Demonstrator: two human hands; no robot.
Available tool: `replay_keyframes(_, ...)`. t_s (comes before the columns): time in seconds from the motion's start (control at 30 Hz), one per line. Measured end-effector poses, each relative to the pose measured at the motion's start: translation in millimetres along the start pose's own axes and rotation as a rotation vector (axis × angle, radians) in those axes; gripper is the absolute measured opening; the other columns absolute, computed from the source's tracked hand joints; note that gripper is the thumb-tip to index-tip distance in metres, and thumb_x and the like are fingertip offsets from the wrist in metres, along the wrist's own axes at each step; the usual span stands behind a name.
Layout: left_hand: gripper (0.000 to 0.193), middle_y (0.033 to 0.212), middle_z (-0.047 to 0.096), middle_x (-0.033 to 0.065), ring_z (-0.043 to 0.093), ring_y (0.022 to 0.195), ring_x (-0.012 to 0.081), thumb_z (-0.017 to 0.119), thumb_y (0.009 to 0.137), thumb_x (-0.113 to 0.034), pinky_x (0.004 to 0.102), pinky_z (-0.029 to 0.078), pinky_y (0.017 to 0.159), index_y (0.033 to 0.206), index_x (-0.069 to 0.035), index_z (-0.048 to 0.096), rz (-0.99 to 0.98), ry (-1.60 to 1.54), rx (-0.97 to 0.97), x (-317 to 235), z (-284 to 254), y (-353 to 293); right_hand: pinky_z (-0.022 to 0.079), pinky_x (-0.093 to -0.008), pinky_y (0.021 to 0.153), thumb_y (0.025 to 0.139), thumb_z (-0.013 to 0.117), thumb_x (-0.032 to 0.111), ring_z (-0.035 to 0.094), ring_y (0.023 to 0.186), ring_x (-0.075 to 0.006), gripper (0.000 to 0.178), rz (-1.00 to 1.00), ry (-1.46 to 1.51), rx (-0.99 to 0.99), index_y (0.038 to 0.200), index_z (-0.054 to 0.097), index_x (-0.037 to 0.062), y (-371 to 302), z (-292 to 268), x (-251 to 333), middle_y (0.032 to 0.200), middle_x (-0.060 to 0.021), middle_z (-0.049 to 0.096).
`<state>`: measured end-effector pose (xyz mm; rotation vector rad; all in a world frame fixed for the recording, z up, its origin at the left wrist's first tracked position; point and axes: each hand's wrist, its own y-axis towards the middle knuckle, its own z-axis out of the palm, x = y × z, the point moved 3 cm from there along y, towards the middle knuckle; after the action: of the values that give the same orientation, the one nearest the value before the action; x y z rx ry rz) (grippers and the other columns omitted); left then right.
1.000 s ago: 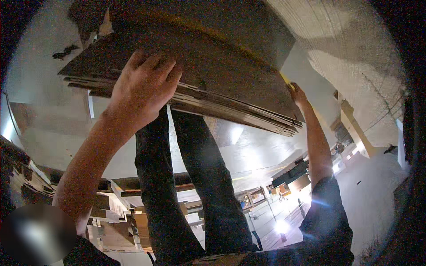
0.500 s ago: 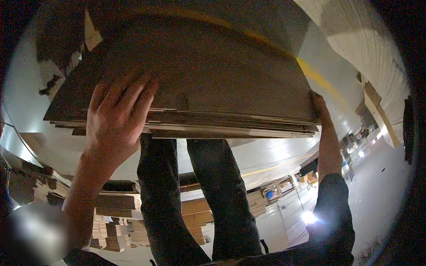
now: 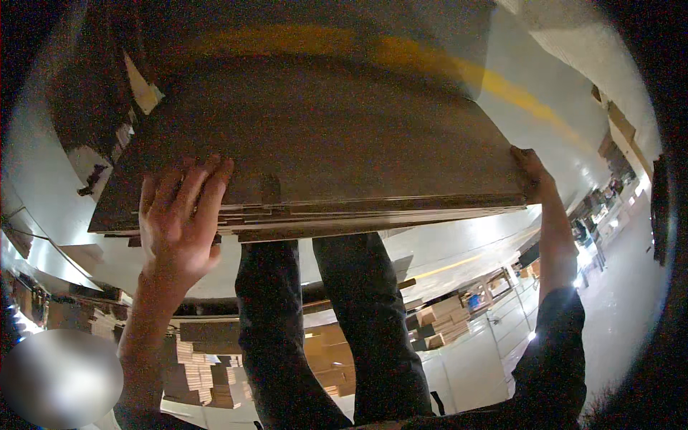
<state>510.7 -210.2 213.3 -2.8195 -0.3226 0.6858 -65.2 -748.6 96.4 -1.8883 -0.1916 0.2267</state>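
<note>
A wide stack of flat brown cardboard sheets (image 3: 358, 136) spreads out in front of me, its layered near edge just above my legs. My left hand (image 3: 183, 215) clasps that near edge toward its left end, fingers stretched over the top sheet and thumb lower, by the edge. At the right end, my right hand (image 3: 532, 172) is closed around the side of the stack. Its fingertips are partly hidden by the sheets and shadow. The sheets lie slightly uneven along the near edge. What bears the stack from beneath does not show.
A yellow line (image 3: 523, 100) crosses the pale floor (image 3: 459, 247) beyond the stack. Pale wrapped material (image 3: 573, 29) rises at upper right. Piles of cardboard (image 3: 201, 369) stand behind my legs (image 3: 272, 315), with more piles (image 3: 444, 319) lower right. A torn pale piece (image 3: 142, 86) lies upper left.
The stack and both hands sit lower in view and a little tilted. My left hand has shifted slightly along the near edge; my right hand keeps its hold. More yellow line shows beyond.
</note>
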Motion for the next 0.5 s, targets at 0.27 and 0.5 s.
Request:
replay_keyframes(0.27, 0.073, 0.117, 0.06, 0.0104, 0.058, 0.102, 0.0322, 0.071, 0.051, -0.003, 0.0463, 0.045, 0.082, 0.123, -0.008, 0.06, -0.068, 0.019, 0.171, -17.4, -3.7, 11.2, 0.053, -0.0396, 0.086, 0.094, 0.059, 0.059, 0.063, 0.1, -0.026, 0.071, 0.105, -0.11, 0.027, 0.13, 0.052, -0.0017, -14.4, -14.5, 12.2, 0.117, -0.0178, 0.064)
replay_keyframes(0.5, 0.087, 0.134, 0.053, 0.0105, 0.053, 0.12, 0.0351, 0.086, 0.055, -0.013, 0.0491, 0.045, 0.1, 0.136, -0.018, 0.053, -0.126, 0.008, 0.384, -14.1, -9.5, 11.8, 0.051, -0.0412, 0.092, 0.097, 0.052, 0.061, 0.062, 0.106, -0.0292, 0.076, -0.059, -0.452, 0.04, 0.125, 0.054, -0.0087, -39.5, 5.8, 66.4, 0.119, -0.0227, 0.064)
